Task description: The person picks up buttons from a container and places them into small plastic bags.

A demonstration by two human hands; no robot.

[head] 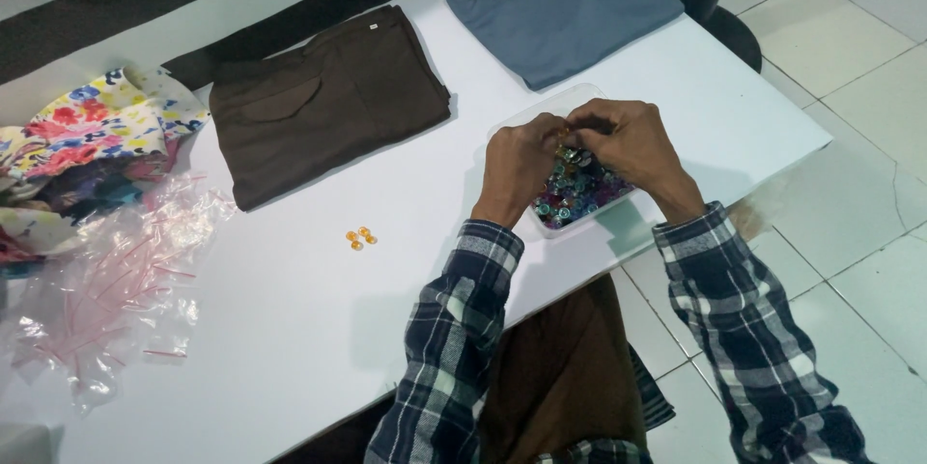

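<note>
My left hand point(517, 163) and my right hand point(628, 140) meet above a clear plastic tray point(541, 112) filled with several small colourful beads point(575, 194). The fingertips of both hands pinch together over the beads, and a small amber piece shows between them. Three small orange beads point(360, 237) lie loose on the white table point(319, 329), to the left of my left forearm. Both arms wear plaid sleeves.
Folded brown trousers point(323, 102) and folded blue-grey trousers point(560, 0) lie at the far side. Floral fabric point(87, 136) and a heap of clear plastic bags point(116, 281) sit at the left. The table edge runs close to my body; tiled floor point(850, 194) lies right.
</note>
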